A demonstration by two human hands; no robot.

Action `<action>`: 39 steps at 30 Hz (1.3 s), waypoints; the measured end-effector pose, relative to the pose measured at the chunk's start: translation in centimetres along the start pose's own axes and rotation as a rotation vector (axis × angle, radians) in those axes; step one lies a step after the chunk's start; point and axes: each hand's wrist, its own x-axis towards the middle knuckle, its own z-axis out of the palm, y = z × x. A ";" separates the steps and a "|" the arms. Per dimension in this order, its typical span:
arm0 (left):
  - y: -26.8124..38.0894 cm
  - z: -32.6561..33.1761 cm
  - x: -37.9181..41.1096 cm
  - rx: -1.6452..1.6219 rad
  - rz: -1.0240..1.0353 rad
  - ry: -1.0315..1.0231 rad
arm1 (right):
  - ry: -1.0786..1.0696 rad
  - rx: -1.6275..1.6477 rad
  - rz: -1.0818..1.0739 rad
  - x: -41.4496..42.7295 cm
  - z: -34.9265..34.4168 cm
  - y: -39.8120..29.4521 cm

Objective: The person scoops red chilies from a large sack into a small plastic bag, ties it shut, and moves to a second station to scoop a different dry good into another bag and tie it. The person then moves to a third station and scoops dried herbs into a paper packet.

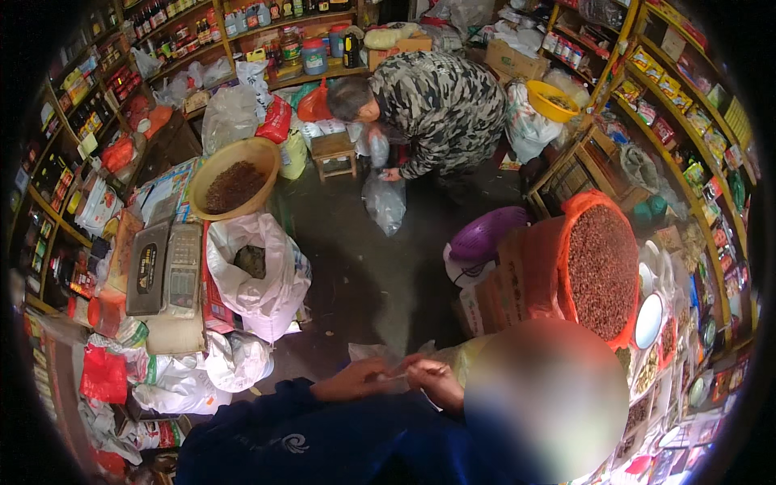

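Just in front of my dark blue jacket, my left hand (350, 381) and my right hand (438, 383) are close together. Both pinch a thin, clear plastic piece (397, 383), apparently a bag; its exact shape is blurred. A blurred patch hides my right sleeve and what lies beneath it. Left of my hands stands an open white woven sack (276, 303) with dark contents low inside. To the right, a large container lined with orange plastic (539, 267) is heaped with reddish-brown Sichuan peppercorns (603, 273), as far as I can tell.
A bent-over person in a camouflage jacket (439, 115) holds a clear plastic bag (386, 203). A wooden stool (334, 154) stands nearby. Left are a tan basin (267, 163) of dark red pieces and a scale (182, 270). A purple plastic basket (488, 233) sits right, below stocked shelves (679, 100).
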 end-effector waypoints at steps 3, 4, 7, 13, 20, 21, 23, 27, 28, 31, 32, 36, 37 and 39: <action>-1.9 -0.5 1.9 0.054 0.040 -0.049 | -0.068 0.620 0.194 1.0 1.5 -5.0; -1.3 -1.3 2.8 0.033 0.017 -0.078 | -0.095 0.547 0.166 2.5 0.9 -3.2; 4.4 -4.7 5.2 -0.124 0.042 -0.142 | 0.009 0.592 0.116 4.6 -0.4 -2.5; 0.9 -9.7 9.4 0.101 0.127 -0.172 | 0.147 0.580 -0.189 7.4 -0.9 -4.0; -11.8 -19.8 13.2 0.212 0.049 0.225 | 0.409 0.398 -0.002 17.8 -2.6 -9.9; -14.0 -21.0 12.8 0.108 -0.059 0.202 | 0.469 0.338 0.055 18.4 -3.2 -9.4; -19.3 -22.7 12.3 -0.098 -0.269 0.148 | 0.521 0.391 0.009 19.5 -4.0 -8.2; -32.3 -24.4 14.0 0.013 -0.382 0.041 | 0.631 0.505 0.057 21.4 -3.9 -9.2; -32.6 -26.0 15.2 0.018 -0.460 0.039 | 0.646 0.509 0.073 21.8 -4.0 -9.5; -34.3 -33.1 19.2 0.566 -0.408 -0.012 | 0.714 0.500 0.122 22.5 -4.0 -9.6; -35.7 -36.1 20.1 0.827 -0.331 -0.033 | 0.741 0.475 0.147 22.6 -3.9 -9.5; -39.5 -49.7 25.0 1.041 -0.423 0.457 | 0.796 0.632 0.183 22.7 -4.0 -9.0; -37.6 -53.1 26.8 1.000 -0.415 0.559 | 0.806 0.615 0.193 22.8 -4.0 -8.9; -35.1 -57.6 29.1 0.291 -0.237 0.888 | 0.790 0.591 0.225 22.9 -4.3 -8.6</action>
